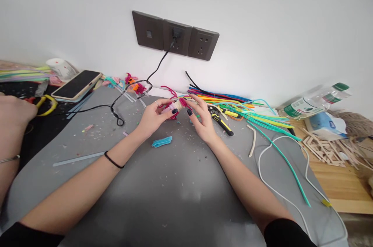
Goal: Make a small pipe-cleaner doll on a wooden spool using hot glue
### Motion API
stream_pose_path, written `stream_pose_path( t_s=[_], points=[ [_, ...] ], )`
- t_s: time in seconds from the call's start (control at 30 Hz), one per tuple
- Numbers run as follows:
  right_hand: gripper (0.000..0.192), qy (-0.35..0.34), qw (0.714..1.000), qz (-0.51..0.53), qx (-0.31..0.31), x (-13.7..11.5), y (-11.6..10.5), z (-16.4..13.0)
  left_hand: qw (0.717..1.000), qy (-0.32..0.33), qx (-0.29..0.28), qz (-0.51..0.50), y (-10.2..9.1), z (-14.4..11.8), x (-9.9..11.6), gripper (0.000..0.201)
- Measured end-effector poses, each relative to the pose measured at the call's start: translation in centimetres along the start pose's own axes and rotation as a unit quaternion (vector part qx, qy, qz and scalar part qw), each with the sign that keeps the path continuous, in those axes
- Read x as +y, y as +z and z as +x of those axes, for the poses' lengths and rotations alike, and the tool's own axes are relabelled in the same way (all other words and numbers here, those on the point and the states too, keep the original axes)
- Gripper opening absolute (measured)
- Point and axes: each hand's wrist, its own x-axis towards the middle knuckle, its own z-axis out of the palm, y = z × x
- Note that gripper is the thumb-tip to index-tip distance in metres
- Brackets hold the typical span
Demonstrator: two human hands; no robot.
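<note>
My left hand (154, 116) and my right hand (201, 119) meet over a grey mat (163, 184) and both pinch a small pink and cream pipe-cleaner piece (176, 107). My fingernails are dark, and a ring sits on the left hand. A folded light-blue pipe cleaner (162, 142) lies on the mat just in front of my left hand. A sheaf of coloured pipe cleaners (241, 111) fans out right behind my right hand, with yellow-and-black pliers (220, 119) beside it.
Another person's hand (13, 112) rests at the left edge near yellow-handled scissors (46, 103) and a phone (76, 84). A black cable (122, 99) runs from the wall sockets (175, 36). White cord (279, 169), a plastic bottle (316, 101) and wooden sticks (329, 148) lie right.
</note>
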Motion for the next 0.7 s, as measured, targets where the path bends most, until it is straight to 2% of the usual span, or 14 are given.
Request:
stream_pose_path(
  t_s=[0.1, 0.27, 0.37, 0.47, 0.7],
  points=[
    [0.043, 0.012, 1.0, 0.027, 0.01, 0.0, 0.2, 0.0, 1.0, 0.004, 0.0, -0.002, 0.0, 0.0, 0.1, 0.058],
    [0.058, 0.103, 0.98, 0.165, 0.046, 0.4, 1.1, 0.0, 0.999, 0.01, 0.003, -0.035, 0.2, 0.1, -0.1, 0.058],
    [0.05, 0.174, 0.954, 0.244, 0.025, 0.6, 1.9, 0.0, 0.996, -0.001, 0.013, -0.087, 0.5, 0.0, -0.3, 0.058],
    [0.048, 0.234, 0.933, 0.272, -0.008, 0.4, 2.7, 0.1, 0.989, -0.02, 0.023, -0.144, 0.9, -0.1, -0.3, 0.057],
    [0.046, 0.249, 0.928, 0.275, -0.031, -0.3, 3.9, 0.3, 0.978, -0.068, 0.002, -0.199, 1.7, -0.7, 0.0, 0.056]
  ],
)
